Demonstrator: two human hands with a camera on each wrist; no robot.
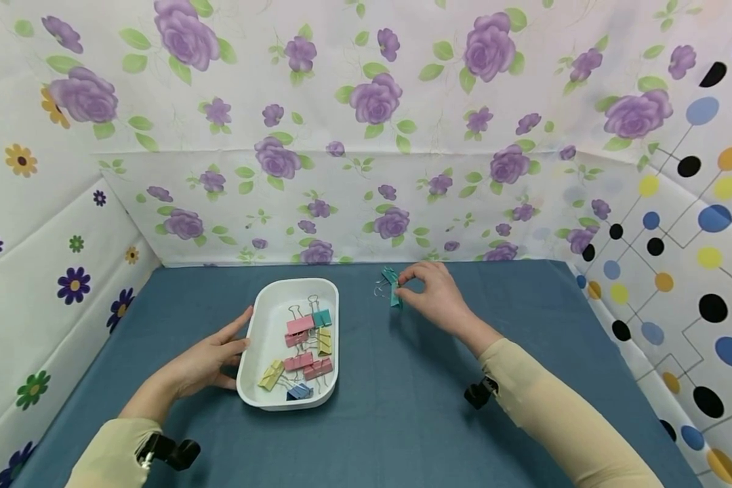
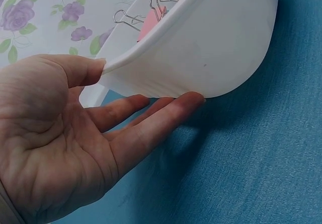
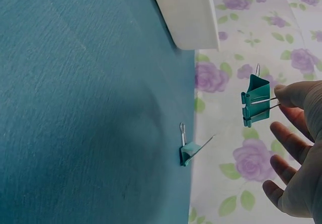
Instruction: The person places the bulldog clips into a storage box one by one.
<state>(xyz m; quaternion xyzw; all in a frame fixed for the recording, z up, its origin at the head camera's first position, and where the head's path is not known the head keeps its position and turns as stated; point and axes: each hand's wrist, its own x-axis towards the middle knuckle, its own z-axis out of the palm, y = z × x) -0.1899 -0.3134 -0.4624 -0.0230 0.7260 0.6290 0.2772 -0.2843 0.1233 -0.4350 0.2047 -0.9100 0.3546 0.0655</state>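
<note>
My right hand (image 1: pixel 433 295) pinches a teal binder clip (image 3: pixel 257 102) by its wire handle, between thumb and index finger. The other fingers are spread loosely. Another teal binder clip (image 3: pixel 188 153) lies on the blue cloth just below it, one wire handle raised. On the left, my left hand (image 1: pixel 210 356) touches the white tray (image 2: pixel 201 48); its thumb meets the rim and its fairly straight fingers meet the lower outer wall. Inside the tray lie several binder clips: pink ones (image 1: pixel 300 325), yellow ones (image 1: pixel 272 375), a blue one (image 1: pixel 299 391) and a teal one (image 1: pixel 322 318).
A blue cloth (image 1: pixel 396 420) covers the table. Behind it rises a white sheet with purple roses (image 1: pixel 375 98). Patterned sheets also stand at both sides, flowers on the left (image 1: pixel 73 285), coloured dots on the right (image 1: pixel 712 308).
</note>
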